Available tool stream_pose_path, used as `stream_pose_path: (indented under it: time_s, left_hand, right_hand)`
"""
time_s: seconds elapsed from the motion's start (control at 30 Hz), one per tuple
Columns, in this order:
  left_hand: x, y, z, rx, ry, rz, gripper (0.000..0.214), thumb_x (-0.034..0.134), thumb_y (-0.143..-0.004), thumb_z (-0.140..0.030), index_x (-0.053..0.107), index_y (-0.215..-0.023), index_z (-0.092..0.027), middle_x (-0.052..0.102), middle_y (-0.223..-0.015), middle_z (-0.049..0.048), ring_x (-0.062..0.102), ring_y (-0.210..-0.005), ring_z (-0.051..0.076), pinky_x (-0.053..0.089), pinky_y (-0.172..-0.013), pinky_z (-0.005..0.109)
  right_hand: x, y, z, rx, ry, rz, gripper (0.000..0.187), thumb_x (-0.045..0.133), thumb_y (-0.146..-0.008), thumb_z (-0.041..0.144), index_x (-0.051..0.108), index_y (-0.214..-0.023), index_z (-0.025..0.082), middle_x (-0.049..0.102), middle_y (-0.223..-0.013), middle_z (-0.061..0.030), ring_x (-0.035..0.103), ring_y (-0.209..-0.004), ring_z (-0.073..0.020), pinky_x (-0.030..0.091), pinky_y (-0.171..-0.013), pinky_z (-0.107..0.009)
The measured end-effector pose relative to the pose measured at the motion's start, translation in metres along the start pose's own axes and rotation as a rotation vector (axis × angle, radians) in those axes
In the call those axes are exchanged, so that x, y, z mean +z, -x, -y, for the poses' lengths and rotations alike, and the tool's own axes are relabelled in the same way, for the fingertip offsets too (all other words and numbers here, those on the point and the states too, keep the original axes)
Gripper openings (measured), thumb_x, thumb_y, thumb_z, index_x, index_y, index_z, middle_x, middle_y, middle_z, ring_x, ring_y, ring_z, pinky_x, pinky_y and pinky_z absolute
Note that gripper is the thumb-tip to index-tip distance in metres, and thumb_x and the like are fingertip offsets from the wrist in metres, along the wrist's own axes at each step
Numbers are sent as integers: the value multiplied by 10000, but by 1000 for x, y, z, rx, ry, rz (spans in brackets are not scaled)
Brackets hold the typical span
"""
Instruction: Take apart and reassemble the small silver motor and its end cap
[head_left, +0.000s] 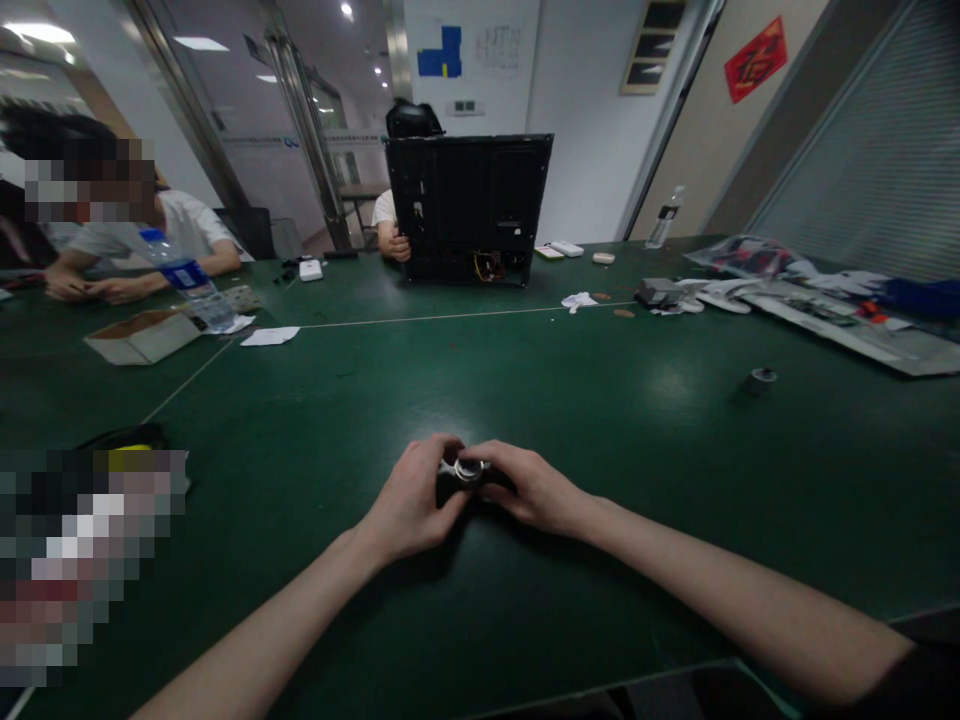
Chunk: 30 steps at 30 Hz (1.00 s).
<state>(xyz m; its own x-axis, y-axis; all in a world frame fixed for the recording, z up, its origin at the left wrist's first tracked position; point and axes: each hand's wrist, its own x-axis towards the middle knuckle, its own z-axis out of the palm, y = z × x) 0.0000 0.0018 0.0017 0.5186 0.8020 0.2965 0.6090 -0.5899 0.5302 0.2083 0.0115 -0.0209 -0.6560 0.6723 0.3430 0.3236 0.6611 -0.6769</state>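
Observation:
Between my two hands, low over the green table (420, 380), is a small round silver-rimmed part (469, 471) with a dark middle. Dark pieces show on either side of it, and its exact kind is unclear. My left hand (415, 500) is closed around its left side, thumb in front and fingers behind. From the right, my right hand (534, 488) pinches it, with the index finger reaching over the top. Fingers cover much of its sides. A small silver cylinder (763, 377) stands apart on the table to the right.
Across the table a person's hand (395, 243) steadies an upright black panel (469, 210). Another person sits at the left behind a tilted water bottle (191, 285) and open white box (142, 338). A pale tray (862, 330) with parts lies right; a clear bottle (664, 220) stands behind.

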Motion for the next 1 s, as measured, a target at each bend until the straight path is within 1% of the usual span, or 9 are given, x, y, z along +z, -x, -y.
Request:
stream_pose_path:
  time_s: [0.1,0.23,0.33,0.43,0.6,0.83,1.0]
  left_hand:
    - [-1,0,0,1,7,-4,364,613,-764,-210,461,-1093,-182,582,-1038,87,566,-940,241,470,-836,398]
    - [-1,0,2,-41,-10,7,384,667,-748,-279,488,-1073,-183,598,-1010,72,577,-911,239,476,-801,384]
    - [0,-1,4,-61,-49,15,294,640,-779,-312,519,-1011,-178,611,-951,63,578,-857,234,473,-760,374]
    - [0,0,4,-47,-57,18,239,598,-810,-309,538,-997,-173,617,-940,67,574,-847,232,466,-764,374]
    - [-4,1,2,-39,-9,30,270,574,-815,-276,533,-1065,-179,628,-1009,87,575,-903,244,458,-817,389]
    - [-5,4,4,-2,19,51,309,558,-808,-222,516,-1113,-191,625,-1057,82,576,-952,246,448,-861,394]
    - [-3,3,6,-25,-9,50,393,615,-773,-273,503,-1140,-188,619,-1056,86,584,-939,254,457,-837,390]
  right_hand:
    - [1,-1,-1,9,28,-2,446,543,-832,127,429,-1251,229,560,-1141,-65,551,-996,-179,445,-880,-355]
    - [3,-2,0,5,47,-6,441,540,-830,111,441,-1242,231,564,-1143,-60,552,-1005,-176,449,-878,-344]
    - [3,-3,1,-8,61,-19,456,538,-821,91,446,-1244,235,545,-1179,-63,537,-1040,-178,443,-897,-347]
    - [2,-3,2,-15,84,-40,467,549,-816,104,454,-1252,243,501,-1226,-75,516,-1073,-189,443,-910,-357]
    - [1,-4,5,-19,87,-49,481,559,-812,127,453,-1265,251,464,-1240,-84,502,-1089,-201,448,-914,-360]
    - [1,-5,7,-46,53,-47,506,580,-791,133,447,-1267,242,460,-1233,-85,492,-1105,-201,425,-942,-354]
    - [1,-7,10,-49,39,-56,480,563,-797,138,454,-1254,236,461,-1226,-92,497,-1096,-205,425,-939,-355]
